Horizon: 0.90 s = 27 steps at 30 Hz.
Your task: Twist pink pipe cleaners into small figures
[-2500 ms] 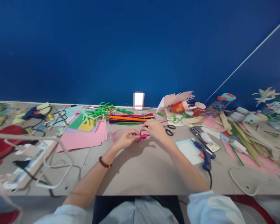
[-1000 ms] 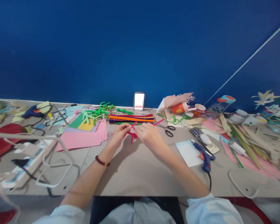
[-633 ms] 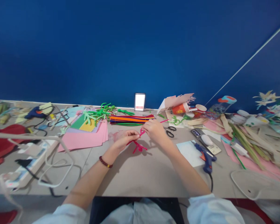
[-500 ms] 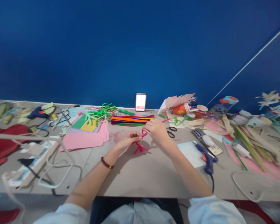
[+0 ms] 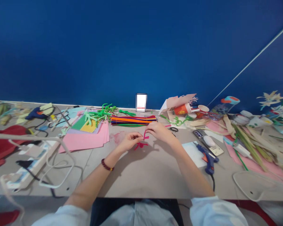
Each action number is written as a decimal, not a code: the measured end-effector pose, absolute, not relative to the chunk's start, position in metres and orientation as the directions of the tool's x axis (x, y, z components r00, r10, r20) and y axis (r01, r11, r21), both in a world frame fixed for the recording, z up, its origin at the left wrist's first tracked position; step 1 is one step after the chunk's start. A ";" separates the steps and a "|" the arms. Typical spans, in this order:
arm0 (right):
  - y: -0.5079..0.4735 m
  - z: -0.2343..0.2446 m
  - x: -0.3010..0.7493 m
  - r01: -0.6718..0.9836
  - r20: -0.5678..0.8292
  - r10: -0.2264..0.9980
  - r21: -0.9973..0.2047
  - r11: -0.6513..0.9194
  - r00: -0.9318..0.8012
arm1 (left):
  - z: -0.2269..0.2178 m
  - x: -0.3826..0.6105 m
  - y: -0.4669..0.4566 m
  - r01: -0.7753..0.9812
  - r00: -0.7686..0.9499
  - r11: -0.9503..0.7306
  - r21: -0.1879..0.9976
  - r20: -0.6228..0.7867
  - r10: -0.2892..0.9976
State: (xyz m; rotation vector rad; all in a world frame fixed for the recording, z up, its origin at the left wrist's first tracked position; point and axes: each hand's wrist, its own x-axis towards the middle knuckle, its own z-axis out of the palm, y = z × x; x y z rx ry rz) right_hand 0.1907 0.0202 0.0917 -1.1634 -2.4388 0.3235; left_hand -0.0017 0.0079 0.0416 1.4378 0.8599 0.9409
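My left hand (image 5: 132, 140) pinches a pink pipe cleaner (image 5: 145, 135) between thumb and fingertips. Close beside it on the right, my right hand (image 5: 157, 131) has its fingers bent round the same pipe cleaner, over a bent stretch standing up between the hands. Pink legs of the shape (image 5: 141, 145) hang under my left fingertips, a little above the table. Beyond the hands lies a bundle of pipe cleaners (image 5: 133, 120) in orange, purple, red and green. Black scissors (image 5: 174, 129) rest behind my right hand, partly hidden by it.
Pink paper sheets (image 5: 85, 141) and green pipe-cleaner pieces (image 5: 101, 113) lie left, near a white power strip (image 5: 31, 166). On the right are a blue glue gun (image 5: 210, 160), a phone (image 5: 198, 134) and paper cups (image 5: 182, 109). A lit phone screen (image 5: 141, 102) stands against the blue wall.
My right hand has turned and shifted slightly, and the pink end that stuck out behind it shows less. The pink legs hang a little higher. My left hand keeps its pinch.
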 end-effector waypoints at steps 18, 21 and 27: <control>0.008 0.072 0.154 0.688 0.391 0.771 -0.358 0.631 -0.503 | 0.030 -0.018 0.032 -0.337 0.178 0.106 0.935 -0.047 0.983; 0.017 0.071 0.165 0.668 0.361 0.805 -0.449 0.593 -0.472 | 0.031 -0.017 0.030 -0.318 0.231 0.104 0.942 -0.029 0.972; 0.025 0.073 0.177 0.653 0.326 0.840 -0.529 0.542 -0.433 | 0.035 -0.015 0.024 -0.225 0.251 0.069 0.972 -0.011 0.968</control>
